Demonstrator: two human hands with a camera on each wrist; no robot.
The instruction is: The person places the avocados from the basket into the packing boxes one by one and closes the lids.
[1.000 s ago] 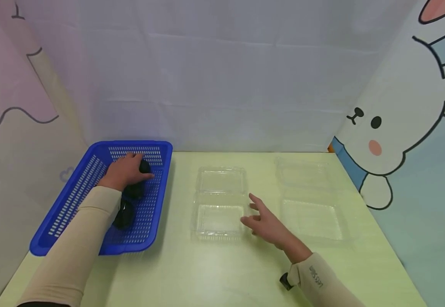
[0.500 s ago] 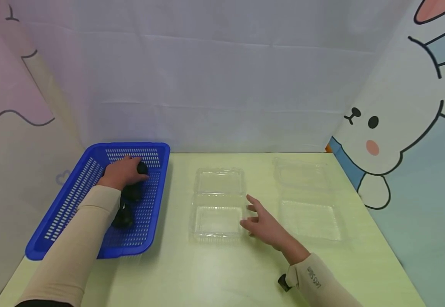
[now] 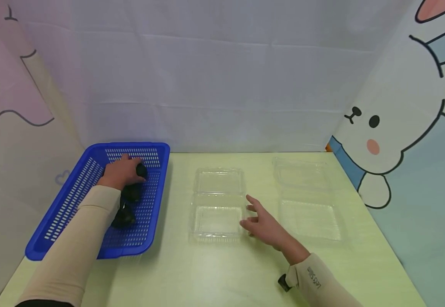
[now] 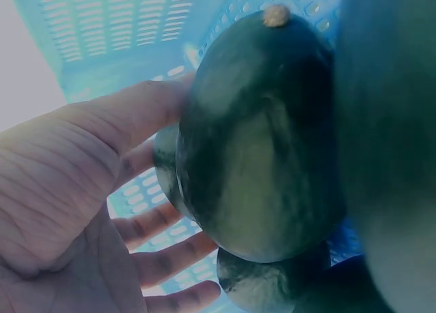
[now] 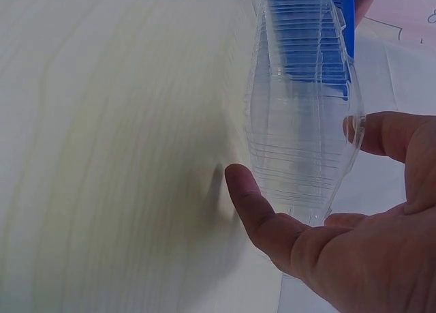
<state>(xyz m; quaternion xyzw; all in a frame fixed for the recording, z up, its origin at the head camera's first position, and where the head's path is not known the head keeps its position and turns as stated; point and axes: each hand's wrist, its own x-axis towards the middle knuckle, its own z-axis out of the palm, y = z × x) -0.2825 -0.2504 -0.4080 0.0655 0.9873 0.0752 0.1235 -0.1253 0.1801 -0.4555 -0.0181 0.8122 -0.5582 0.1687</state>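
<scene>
My left hand [image 3: 120,172] reaches into the blue basket [image 3: 158,213], with thumb and fingers curled round a dark green avocado [image 3: 141,170]. More avocados [image 3: 123,218] lie nearer my forearm. In the left wrist view a large avocado [image 4: 259,156] with a pale stem end hides the thumb tip and part of another avocado [image 4: 167,170] behind it. My right hand [image 3: 264,226] hovers at the right side of a clear plastic clamshell box [image 3: 220,194], which lies unfolded. Its fingers are spread, holding nothing; whether they touch the box's edge I cannot tell.
To the right, a second and larger unfolded clear clamshell box [image 3: 310,219] lies on the pale wood-grain table [image 3: 191,277]. A white cloth [image 3: 222,85] hangs behind the table's back edge. Cartoon-printed sheets [image 3: 418,170] flank both sides.
My left thumb has drawn in slightly against the avocado, which has shifted a little toward the palm. The right hand keeps its place beside the box.
</scene>
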